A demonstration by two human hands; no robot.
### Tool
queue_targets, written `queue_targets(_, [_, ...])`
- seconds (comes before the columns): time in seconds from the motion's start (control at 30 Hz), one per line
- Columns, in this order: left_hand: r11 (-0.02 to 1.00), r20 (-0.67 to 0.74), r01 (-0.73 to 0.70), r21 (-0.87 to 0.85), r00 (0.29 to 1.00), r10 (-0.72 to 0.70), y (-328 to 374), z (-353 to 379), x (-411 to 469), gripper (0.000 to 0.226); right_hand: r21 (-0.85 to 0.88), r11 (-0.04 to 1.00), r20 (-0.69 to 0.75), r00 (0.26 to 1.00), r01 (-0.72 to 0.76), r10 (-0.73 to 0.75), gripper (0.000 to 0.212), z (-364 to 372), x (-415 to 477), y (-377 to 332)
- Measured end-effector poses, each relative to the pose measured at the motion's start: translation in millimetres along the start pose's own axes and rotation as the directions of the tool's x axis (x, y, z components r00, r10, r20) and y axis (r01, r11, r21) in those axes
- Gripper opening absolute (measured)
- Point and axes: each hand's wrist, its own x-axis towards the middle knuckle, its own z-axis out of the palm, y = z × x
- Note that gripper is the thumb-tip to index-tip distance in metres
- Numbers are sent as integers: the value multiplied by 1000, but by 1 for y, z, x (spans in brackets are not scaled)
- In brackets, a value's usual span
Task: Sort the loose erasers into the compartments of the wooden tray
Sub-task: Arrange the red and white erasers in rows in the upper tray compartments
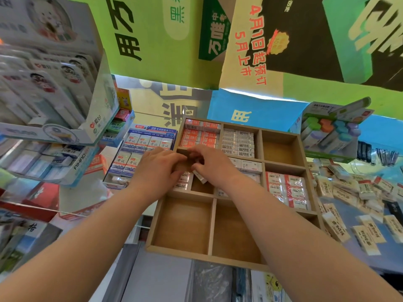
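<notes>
The wooden tray (214, 198) lies in the middle, split into several compartments. Orange-wrapped erasers (200, 134) fill its far left cell, white barcoded ones (238, 141) the cell beside it, and red-and-white ones (287, 190) the right middle cell. Both hands meet over the left middle compartment. My left hand (158, 166) has its fingers curled down among the erasers there; what it holds is hidden. My right hand (209, 164) pinches a small white eraser (199, 176) tilted above that cell. Loose white erasers (359, 205) lie scattered to the right of the tray.
A blue box of white erasers (144, 149) stands left of the tray. Display boxes of stationery (50, 88) crowd the left side. A green box with coloured erasers (331, 131) sits at the back right. The tray's two near compartments (185, 223) and far right cell (279, 149) hold nothing.
</notes>
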Motion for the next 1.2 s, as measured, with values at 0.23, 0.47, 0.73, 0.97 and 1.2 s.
queue_targets(0.23, [971,206,-227,81,957,206,22,4,23,33,-198,980,-235,969,30,-77,29,-10,-16,19])
queue_targets(0.47, [935,333,-304,181,914,232,27,10,36,32,-186,981,-173,981,56,-89,30,-13,-30,32])
queue_targets(0.73, [873,348,-343,345,911,221,13,2,32,30,-139,987,-127,987,79,-97,30,-16,-36,37])
queue_targets(0.97, [928,400,-271,257,904,153,23,3,16,47,-110,989,-178,978,95,-113,30,-18,-44,41])
queue_targets(1.2, [977,387,-132,166,920,58,20,-6,12,48,-25,998,-219,974,51,-55,30,-23,-52,47])
